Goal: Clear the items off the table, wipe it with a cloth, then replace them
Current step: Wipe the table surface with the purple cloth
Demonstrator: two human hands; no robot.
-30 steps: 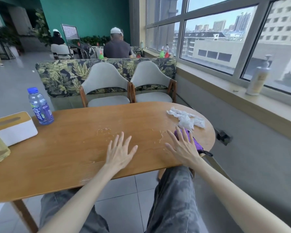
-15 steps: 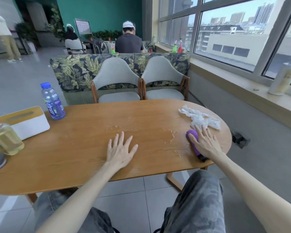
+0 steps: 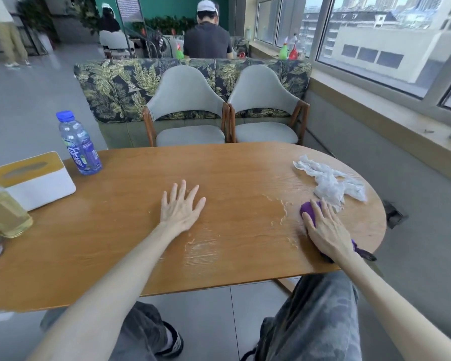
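Right hand [image 3: 326, 231] advanced, 2 bottles [image 3: 79, 144], 1 cloth [image 3: 309, 209]

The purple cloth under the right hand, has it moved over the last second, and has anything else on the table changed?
The right hand lies flat on the purple cloth and has slid it from the table's near edge farther in, toward the crumpled tissue. The camera also swung left. The left hand stayed spread flat on the table; the blue bottle, tissue box and tissue kept their places.
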